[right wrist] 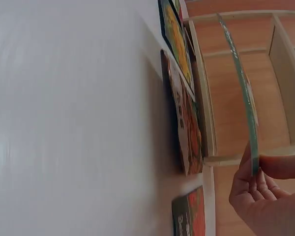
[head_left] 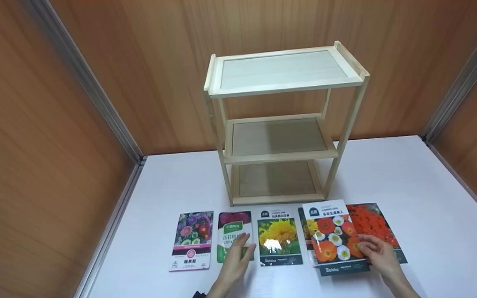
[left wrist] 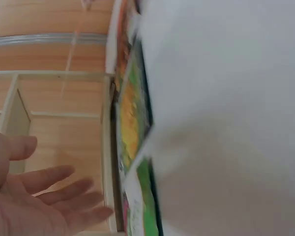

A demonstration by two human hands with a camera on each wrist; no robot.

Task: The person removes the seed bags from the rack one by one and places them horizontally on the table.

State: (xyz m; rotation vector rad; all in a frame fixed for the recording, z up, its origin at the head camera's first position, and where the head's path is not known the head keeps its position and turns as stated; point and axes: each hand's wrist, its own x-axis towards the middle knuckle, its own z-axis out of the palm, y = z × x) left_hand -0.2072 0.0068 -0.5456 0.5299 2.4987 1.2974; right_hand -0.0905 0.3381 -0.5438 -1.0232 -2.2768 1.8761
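Observation:
My right hand (head_left: 381, 257) pinches the right edge of a poppy seed packet (head_left: 333, 239), thumb on its front. In the right wrist view this packet (right wrist: 247, 96) stands edge-on, raised off the table. It partly covers another flower packet (head_left: 308, 244) and overlaps a red-flower packet (head_left: 372, 225) in the head view. My left hand (head_left: 234, 263), fingers spread and holding nothing, hovers over the lower part of a green-and-white seed packet (head_left: 232, 231). To its right lies a yellow-flower packet (head_left: 280, 238); at the far left, a pink-and-purple aster packet (head_left: 191, 240).
Behind the row of packets stands a three-tier pale wooden shelf (head_left: 282, 156), its front close to their top edges. The white table (head_left: 160, 182) is bounded by wood-grain panels (head_left: 172, 82) at the back and sides, with metal strips (head_left: 97, 99) at the corners.

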